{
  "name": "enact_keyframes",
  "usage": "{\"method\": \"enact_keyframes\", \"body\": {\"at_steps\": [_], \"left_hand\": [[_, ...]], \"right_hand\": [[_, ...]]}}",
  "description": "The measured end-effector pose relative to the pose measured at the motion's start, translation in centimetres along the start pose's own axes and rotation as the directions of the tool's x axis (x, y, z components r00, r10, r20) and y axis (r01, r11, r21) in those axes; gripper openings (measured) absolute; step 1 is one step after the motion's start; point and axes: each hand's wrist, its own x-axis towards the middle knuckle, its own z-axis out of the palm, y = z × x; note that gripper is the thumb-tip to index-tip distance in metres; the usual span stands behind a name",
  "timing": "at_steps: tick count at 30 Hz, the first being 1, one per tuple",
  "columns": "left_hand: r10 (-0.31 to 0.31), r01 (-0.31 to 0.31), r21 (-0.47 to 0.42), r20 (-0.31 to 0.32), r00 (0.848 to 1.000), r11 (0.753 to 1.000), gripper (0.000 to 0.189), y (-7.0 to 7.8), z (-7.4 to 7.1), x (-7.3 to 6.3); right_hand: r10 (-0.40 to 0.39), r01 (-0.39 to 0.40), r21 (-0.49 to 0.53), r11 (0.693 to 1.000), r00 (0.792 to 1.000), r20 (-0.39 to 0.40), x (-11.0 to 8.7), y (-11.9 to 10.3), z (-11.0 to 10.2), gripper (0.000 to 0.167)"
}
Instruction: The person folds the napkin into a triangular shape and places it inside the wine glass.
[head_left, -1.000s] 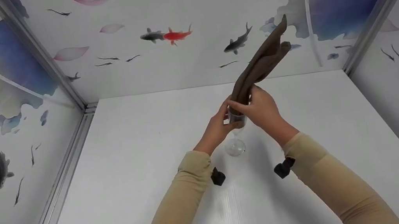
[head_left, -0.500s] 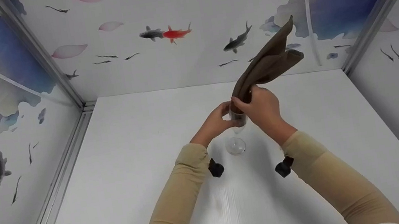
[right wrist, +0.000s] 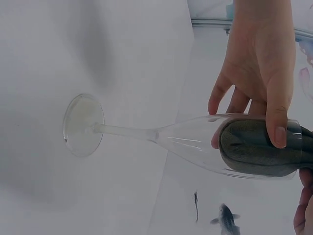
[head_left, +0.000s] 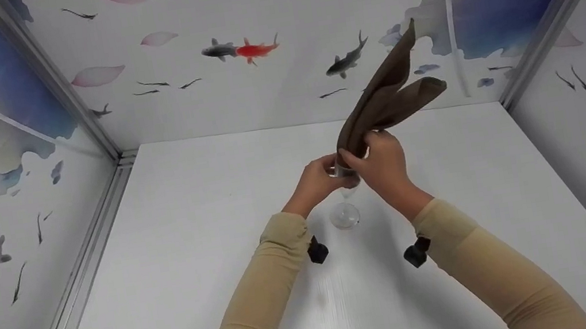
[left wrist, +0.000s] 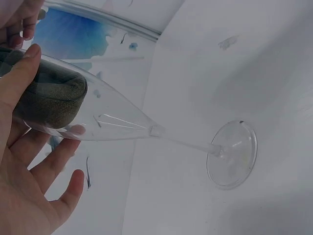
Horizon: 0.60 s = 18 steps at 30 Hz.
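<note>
A clear champagne flute (head_left: 345, 216) stands with its foot on the white table. My left hand (head_left: 317, 183) grips it round the upper bowl, thumb on one side and fingers on the other, as the right wrist view shows. A dark brown cloth napkin (head_left: 377, 105) is tucked into the flute; its rounded folded end (right wrist: 257, 147) fills the upper part of the bowl, above the narrow bottom. Two long flaps of the cloth fan out above, leaning up and right. My right hand (head_left: 387, 165) pinches the napkin just above the rim, its far fingers partly hidden by the cloth.
White panels with painted fish, petals and blue patches enclose the white table (head_left: 207, 212) at the back and both sides. A metal rail (head_left: 85, 271) runs along the left edge. A small black camera (head_left: 416, 254) sits at the right wrist, another (head_left: 317, 250) at the left.
The napkin's two flaps have spread apart, the lower one swinging down and right. Both hands keep their holds on flute and cloth, with only slight shifts.
</note>
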Motion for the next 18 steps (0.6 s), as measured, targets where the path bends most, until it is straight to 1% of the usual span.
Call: {"method": "enact_keyframes", "body": {"at_steps": [3,5,10,18], "left_hand": [[0.006,-0.006,-0.001,-0.002,1.0,1.0,0.052,-0.2,0.0,0.1],[0.016,-0.016,-0.004,0.001,1.0,1.0,0.051,-0.2,0.1,0.1],[0.025,-0.025,-0.003,0.008,1.0,1.0,0.051,-0.3,0.2,0.0],[0.003,-0.003,0.018,0.006,1.0,1.0,0.052,-0.3,0.2,0.2]], "right_hand": [[-0.054,0.055,0.013,0.998,0.998,-0.039,-0.2,0.0,0.2,0.029],[-0.074,0.075,0.014,0.997,0.996,-0.054,-0.5,0.1,0.4,0.026],[-0.079,0.081,0.022,0.996,0.994,-0.075,-0.9,0.4,0.8,0.022],[-0.092,0.094,0.018,0.995,0.993,-0.067,-1.3,0.4,1.0,0.02]]}}
